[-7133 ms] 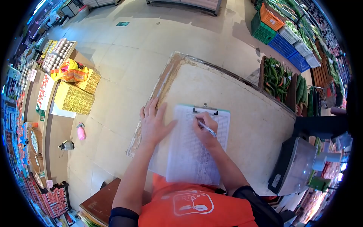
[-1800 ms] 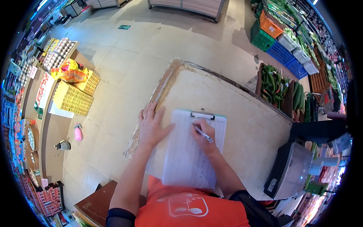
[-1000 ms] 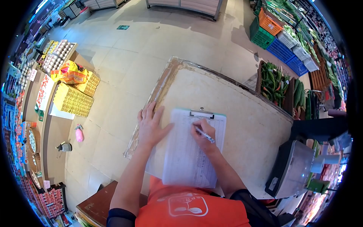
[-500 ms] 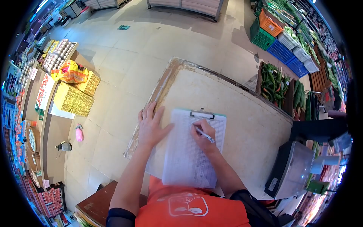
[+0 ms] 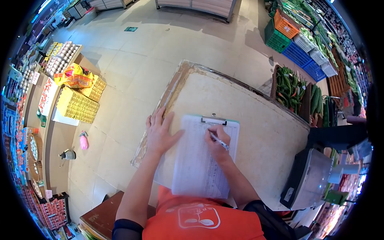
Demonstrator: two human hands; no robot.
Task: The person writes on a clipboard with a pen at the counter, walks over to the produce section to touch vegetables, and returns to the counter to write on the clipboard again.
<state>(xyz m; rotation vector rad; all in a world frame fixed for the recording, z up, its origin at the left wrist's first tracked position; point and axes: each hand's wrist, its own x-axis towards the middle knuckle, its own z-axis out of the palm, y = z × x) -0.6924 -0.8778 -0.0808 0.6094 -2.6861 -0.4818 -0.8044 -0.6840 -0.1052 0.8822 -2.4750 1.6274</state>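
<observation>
A clipboard (image 5: pixel 233 140) with printed sheets under its metal clip lies on the pale tabletop (image 5: pixel 264 140). My right hand (image 5: pixel 218 142) grips a pen (image 5: pixel 219 141) over the upper part of the printed sheet, the tip pointing up and left. Flat on the table's worn left edge, my left hand (image 5: pixel 160 134) has its fingers spread, and its thumb reaches the left side of the papers. The lower end of the sheets meets my red apron (image 5: pixel 200 218).
A black and grey machine (image 5: pixel 306 180) stands at the table's right. Peppers (image 5: pixel 290 88) and stacked crates (image 5: pixel 276 38) are beyond the far edge. Left, across the floor, are yellow egg trays (image 5: pixel 78 105), a pink bottle (image 5: pixel 83 142) and a sprayer (image 5: pixel 69 155).
My right hand with the pen has shifted slightly to the right across the sheet. My left hand and the clipboard have stayed in place over the last second.
</observation>
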